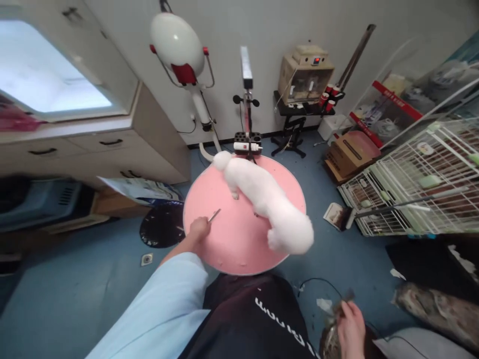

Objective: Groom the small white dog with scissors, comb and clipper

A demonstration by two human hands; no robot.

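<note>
A white fluffy dog [262, 189] stands on a round pink table [232, 244], its rounded white head end toward the right front edge. My left hand [199, 229], reaching over the table's left side, is closed on a slim silver metal tool [214, 215]; its exact kind is unclear. The tool's tip points toward the dog without touching it. Low on the right, away from the table, my right hand [352, 324] is closed around a blurred object with a dark end. A black cord [318, 279] runs close by it.
Behind the table are a tool holder with a white bottle [247, 146] and a white dryer on a stand [177, 45]. White wire cages [422, 184] line the right, near a cardboard box [352, 154]. A black bag-lined bin [162, 224] stands left; cabinets [75, 144] lie beyond.
</note>
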